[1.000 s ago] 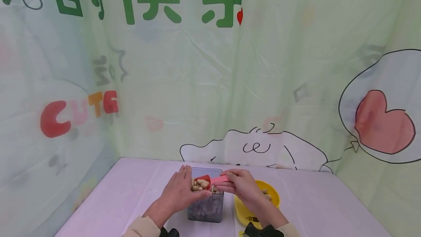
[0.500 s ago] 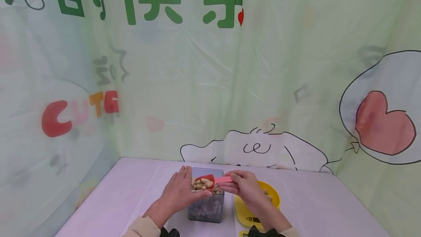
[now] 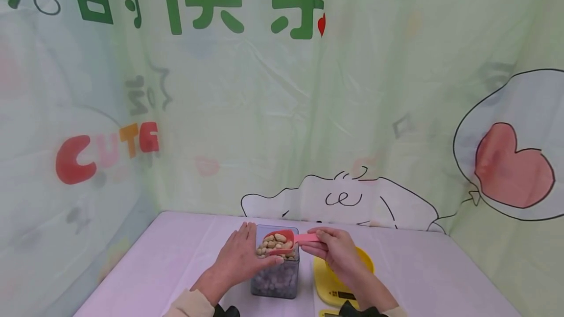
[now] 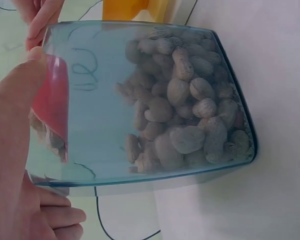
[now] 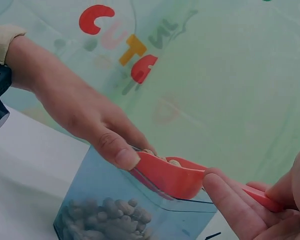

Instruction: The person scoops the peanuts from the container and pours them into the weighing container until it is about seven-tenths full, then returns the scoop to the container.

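A clear plastic container (image 3: 275,283) with peanuts (image 4: 177,100) inside stands on the table. My left hand (image 3: 240,256) rests at its upper left corner, thumb along the near rim and straight fingers beside the left wall. My right hand (image 3: 337,251) pinches the handle of a red scoop (image 3: 288,235) between thumb and fingers. Heaped with peanuts, the scoop is over the container's opening; in the right wrist view its bowl (image 5: 172,177) is at the rim, close to the left thumb. Whether they touch, I cannot tell.
Right of the container sits a yellow kitchen scale (image 3: 323,285) with a yellow bowl (image 3: 366,260) on it, partly hidden by my right forearm. A pale lilac cloth covers the table (image 3: 423,273). Printed curtains (image 3: 282,111) hang behind and at both sides.
My right hand has moved right with the scoop, bringing more of its peanut load into view. The left hand and container have stayed in place.
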Tool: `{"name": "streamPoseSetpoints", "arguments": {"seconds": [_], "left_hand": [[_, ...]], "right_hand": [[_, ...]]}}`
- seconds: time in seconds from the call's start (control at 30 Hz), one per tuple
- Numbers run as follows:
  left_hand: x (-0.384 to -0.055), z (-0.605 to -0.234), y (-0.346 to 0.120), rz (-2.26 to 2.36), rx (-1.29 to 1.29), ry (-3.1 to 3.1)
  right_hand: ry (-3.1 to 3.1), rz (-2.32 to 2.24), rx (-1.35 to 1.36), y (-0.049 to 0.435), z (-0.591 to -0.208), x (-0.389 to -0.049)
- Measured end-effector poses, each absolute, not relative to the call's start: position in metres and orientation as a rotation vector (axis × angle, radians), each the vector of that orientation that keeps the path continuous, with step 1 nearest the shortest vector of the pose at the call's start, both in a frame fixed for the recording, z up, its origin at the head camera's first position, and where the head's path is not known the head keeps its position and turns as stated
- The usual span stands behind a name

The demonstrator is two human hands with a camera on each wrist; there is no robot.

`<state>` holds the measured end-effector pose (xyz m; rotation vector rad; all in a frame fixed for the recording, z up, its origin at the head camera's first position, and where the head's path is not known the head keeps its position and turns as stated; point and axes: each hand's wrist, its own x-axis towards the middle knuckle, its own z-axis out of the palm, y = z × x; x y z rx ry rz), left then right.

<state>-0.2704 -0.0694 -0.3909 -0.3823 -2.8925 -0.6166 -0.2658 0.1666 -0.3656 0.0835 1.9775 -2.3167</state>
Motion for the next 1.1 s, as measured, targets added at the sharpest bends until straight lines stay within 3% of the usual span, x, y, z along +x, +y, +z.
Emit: {"name": "streamPoseSetpoints", "arguments": {"seconds": [0.5,1.1], "left_hand": [[-0.268,-0.374,-0.068,-0.748,-0.401,-2.895],[-0.264,-0.362,-0.042,-0.772,-0.658,-2.87]], "right_hand": [[1.978,-2.363,0.101,0.198,-0.35,-0.26],[2.029,-2.376,0.172,0.252,-0.345,-0.245]]}}
